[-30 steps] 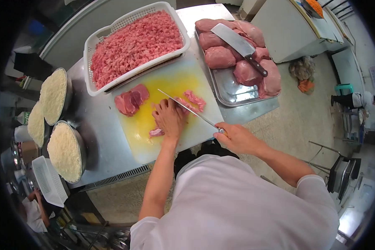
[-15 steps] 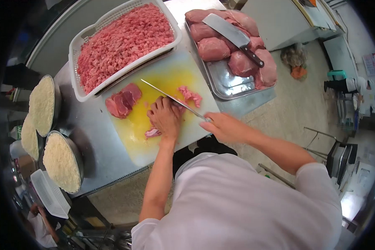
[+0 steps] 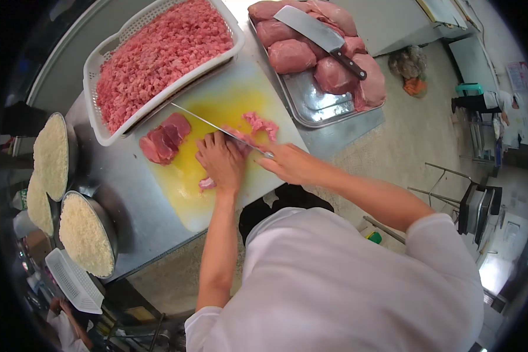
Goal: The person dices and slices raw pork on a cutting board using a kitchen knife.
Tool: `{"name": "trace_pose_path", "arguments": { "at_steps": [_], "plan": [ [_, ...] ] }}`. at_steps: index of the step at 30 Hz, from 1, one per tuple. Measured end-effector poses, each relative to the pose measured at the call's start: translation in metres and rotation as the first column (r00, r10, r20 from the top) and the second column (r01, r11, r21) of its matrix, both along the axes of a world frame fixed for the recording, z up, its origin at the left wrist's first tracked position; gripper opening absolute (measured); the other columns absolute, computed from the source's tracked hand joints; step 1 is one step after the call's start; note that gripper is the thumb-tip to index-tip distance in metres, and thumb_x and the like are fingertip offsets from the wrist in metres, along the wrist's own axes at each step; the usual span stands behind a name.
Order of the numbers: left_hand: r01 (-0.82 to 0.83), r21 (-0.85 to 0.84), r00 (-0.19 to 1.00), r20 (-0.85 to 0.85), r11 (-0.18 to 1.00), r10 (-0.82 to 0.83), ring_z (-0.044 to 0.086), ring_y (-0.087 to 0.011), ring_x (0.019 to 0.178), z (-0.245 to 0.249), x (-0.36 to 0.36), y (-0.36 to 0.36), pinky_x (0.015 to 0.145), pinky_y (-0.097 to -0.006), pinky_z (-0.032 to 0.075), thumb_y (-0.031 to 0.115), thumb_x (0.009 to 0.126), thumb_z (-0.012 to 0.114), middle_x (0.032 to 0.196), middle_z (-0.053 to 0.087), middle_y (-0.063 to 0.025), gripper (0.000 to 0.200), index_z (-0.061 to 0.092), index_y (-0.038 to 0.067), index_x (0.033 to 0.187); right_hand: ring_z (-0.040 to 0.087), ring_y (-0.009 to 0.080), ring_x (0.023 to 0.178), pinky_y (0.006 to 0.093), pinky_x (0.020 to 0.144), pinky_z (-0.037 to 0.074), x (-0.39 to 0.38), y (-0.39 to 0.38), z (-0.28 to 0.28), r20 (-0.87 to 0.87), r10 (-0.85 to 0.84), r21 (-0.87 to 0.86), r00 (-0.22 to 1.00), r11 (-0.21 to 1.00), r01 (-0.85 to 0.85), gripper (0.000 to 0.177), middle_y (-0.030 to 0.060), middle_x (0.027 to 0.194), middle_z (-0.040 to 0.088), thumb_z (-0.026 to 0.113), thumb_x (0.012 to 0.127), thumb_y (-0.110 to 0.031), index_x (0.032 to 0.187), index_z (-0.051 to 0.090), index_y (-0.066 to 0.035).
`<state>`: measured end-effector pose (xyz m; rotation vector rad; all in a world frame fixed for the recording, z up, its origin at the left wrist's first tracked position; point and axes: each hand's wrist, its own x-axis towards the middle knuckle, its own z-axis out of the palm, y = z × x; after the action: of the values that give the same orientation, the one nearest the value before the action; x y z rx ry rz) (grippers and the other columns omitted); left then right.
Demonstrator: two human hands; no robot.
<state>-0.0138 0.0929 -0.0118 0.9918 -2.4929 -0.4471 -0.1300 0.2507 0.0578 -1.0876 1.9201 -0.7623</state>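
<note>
My right hand (image 3: 287, 162) is closed round the handle of a long thin knife (image 3: 208, 122), whose blade points up and left over the cutting board (image 3: 196, 214). Beside the blade, my left hand (image 3: 222, 161) presses on a piece of meat (image 3: 244, 146), fingers bent and partly hidden under the knife. Small cut bits of meat (image 3: 260, 125) lie to the right of the blade. Left of my left hand rests a larger chunk of meat (image 3: 165, 139). A pale scrap (image 3: 206, 183) sits by my left wrist.
A white basket (image 3: 107, 138) of diced meat stands behind the board. The metal tray (image 3: 317, 122) at the right holds large meat pieces and a cleaver (image 3: 311, 29). Bowls of pale crumbs (image 3: 87, 234) stand left. Another person (image 3: 67, 328) is at the lower left.
The view has shifted, so the board and basket appear slightly further left. My right hand and the knife have moved a little left relative to the board, the blade tip nearer the basket.
</note>
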Motion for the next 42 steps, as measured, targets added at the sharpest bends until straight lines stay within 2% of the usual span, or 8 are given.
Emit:
{"name": "trace_pose_path", "arguments": {
  "at_steps": [6, 9, 15, 22, 27, 30, 35, 42],
  "plan": [
    [0.018, 0.032, 0.994, -0.104, 0.999, -0.014, 0.055, -0.0358, 0.104, 0.002, 0.005, -0.006, 0.084, -0.0495, 0.042, 0.016, 0.091, 0.059, 0.107, 0.061, -0.0179, 0.026, 0.064, 0.004, 0.114, 0.066, 0.0525, 0.090, 0.0562, 0.083, 0.051, -0.012, -0.021, 0.033, -0.113, -0.037, -0.153, 0.993, 0.988, 0.020, 0.042, 0.0295, 0.091, 0.069, 0.058, 0.102, -0.037, 0.108, 0.063, 0.004],
    [-0.063, 0.061, 0.976, -0.203, 0.996, 0.074, 0.055, -0.0361, 0.105, 0.005, 0.006, 0.003, 0.083, -0.0495, 0.042, 0.014, 0.090, 0.059, 0.106, 0.061, -0.0181, 0.023, 0.064, 0.004, 0.110, 0.066, 0.0512, 0.090, 0.0558, 0.084, 0.051, -0.006, 0.013, 0.079, 0.037, 0.015, 0.198, 0.999, 0.980, -0.022, 0.042, 0.0288, 0.091, 0.070, 0.058, 0.102, -0.037, 0.107, 0.064, 0.004],
    [0.002, 0.004, 0.999, -0.039, 1.000, -0.002, 0.053, -0.0359, 0.107, 0.002, 0.001, 0.001, 0.085, -0.0505, 0.041, 0.015, 0.089, 0.062, 0.108, 0.059, -0.0140, 0.021, 0.065, 0.005, 0.108, 0.068, 0.0425, 0.084, 0.0480, 0.075, 0.051, 0.004, -0.020, -0.017, -0.043, -0.057, -0.193, 0.997, 0.980, 0.048, 0.040, 0.0244, 0.081, 0.067, 0.059, 0.102, -0.035, 0.116, 0.064, 0.002],
    [0.182, -0.126, 0.982, 0.072, 0.975, -0.174, 0.046, -0.0388, 0.129, 0.002, 0.034, 0.014, 0.107, -0.0507, 0.032, 0.026, 0.092, 0.068, 0.137, 0.052, -0.0193, 0.063, 0.047, -0.002, 0.144, 0.066, 0.0467, 0.083, 0.0515, 0.075, 0.052, 0.003, 0.013, 0.009, -0.028, -0.148, 0.000, 0.989, 0.989, 0.148, 0.040, 0.0240, 0.081, 0.067, 0.062, 0.099, -0.039, 0.099, 0.064, 0.001],
    [0.305, -0.166, 0.944, 0.183, 0.938, -0.275, 0.043, -0.0398, 0.133, -0.011, 0.023, 0.001, 0.112, -0.0522, 0.029, 0.037, 0.093, 0.069, 0.145, 0.046, -0.0224, 0.076, 0.039, -0.004, 0.150, 0.067, 0.0255, 0.068, 0.0421, 0.066, 0.050, -0.009, 0.022, 0.031, 0.212, -0.266, 0.268, 0.941, 0.941, 0.206, 0.042, 0.0152, 0.063, 0.057, 0.060, 0.102, -0.038, 0.099, 0.065, 0.004],
    [0.317, -0.150, 0.941, 0.172, 0.937, -0.291, 0.044, -0.0406, 0.132, -0.010, 0.012, 0.003, 0.111, -0.0512, 0.032, 0.032, 0.095, 0.067, 0.146, 0.047, -0.0236, 0.073, 0.037, -0.005, 0.151, 0.062, 0.0199, 0.065, 0.0411, 0.063, 0.048, -0.009, 0.036, 0.045, 0.106, -0.198, 0.130, 0.974, 0.974, 0.184, 0.044, 0.0129, 0.063, 0.055, 0.058, 0.103, -0.038, 0.089, 0.063, 0.004],
    [0.080, 0.090, 0.984, -0.169, 0.993, -0.064, 0.053, -0.0408, 0.107, 0.006, -0.005, -0.008, 0.095, -0.0519, 0.039, 0.017, 0.093, 0.060, 0.112, 0.060, -0.0217, 0.033, 0.060, -0.002, 0.120, 0.053, 0.0237, 0.059, 0.0441, 0.060, 0.043, -0.003, 0.063, 0.066, 0.078, -0.146, 0.095, 0.986, 0.986, 0.138, 0.046, 0.0133, 0.063, 0.052, 0.058, 0.103, -0.038, 0.086, 0.059, 0.004],
    [0.094, -0.066, 0.994, -0.046, 0.993, -0.097, 0.051, -0.0386, 0.095, -0.004, -0.013, -0.005, 0.088, -0.0497, 0.040, 0.010, 0.085, 0.060, 0.101, 0.058, -0.0203, 0.023, 0.064, 0.000, 0.106, 0.066, 0.0470, 0.083, 0.0525, 0.076, 0.051, 0.000, -0.006, -0.011, -0.048, -0.139, -0.070, 0.989, 0.988, 0.135, 0.047, 0.0263, 0.080, 0.068, 0.058, 0.101, -0.039, 0.090, 0.064, 0.006]
  ]
}}
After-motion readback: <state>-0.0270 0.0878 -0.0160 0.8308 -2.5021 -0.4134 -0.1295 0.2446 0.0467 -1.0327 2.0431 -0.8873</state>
